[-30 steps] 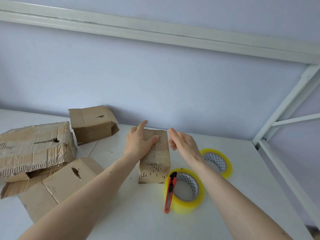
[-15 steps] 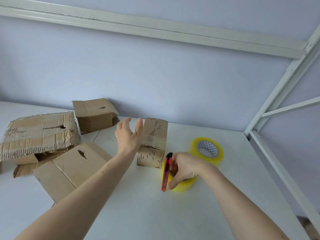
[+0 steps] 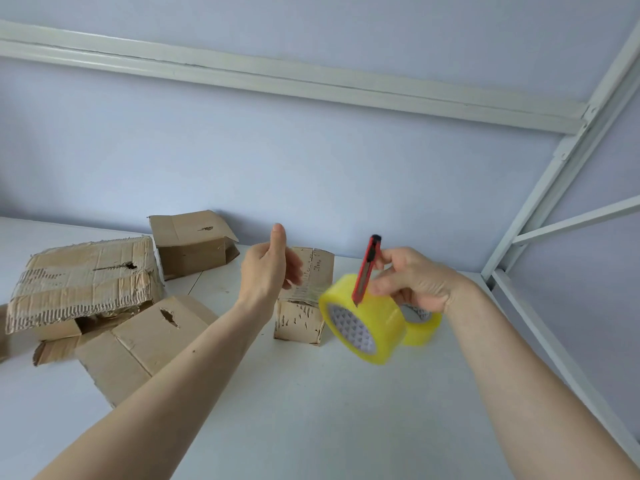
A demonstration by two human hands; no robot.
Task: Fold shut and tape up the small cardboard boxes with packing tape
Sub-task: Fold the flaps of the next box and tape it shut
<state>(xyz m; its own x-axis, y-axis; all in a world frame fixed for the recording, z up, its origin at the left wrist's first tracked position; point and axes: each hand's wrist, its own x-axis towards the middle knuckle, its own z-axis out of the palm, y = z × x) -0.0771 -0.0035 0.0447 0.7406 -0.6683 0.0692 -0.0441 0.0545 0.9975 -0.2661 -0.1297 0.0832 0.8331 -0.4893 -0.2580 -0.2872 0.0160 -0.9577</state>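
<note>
White tabletop (image 3: 311, 410): right hand (image 3: 412, 282) has lifted tape roll (image 3: 363, 320) and cutter (image 3: 365, 271), apparently clamped; left hand (image 3: 266, 271) relaxed.

Small worn box (image 3: 306, 299) stands upright mid-bench, tape band round its middle. Three more boxes (image 3: 86, 275) lie left, battered. Yellow tape roll (image 3: 363, 320) held off bench, w/ red cutter (image 3: 366, 270). 2nd roll (image 3: 420, 327) behind.
</note>
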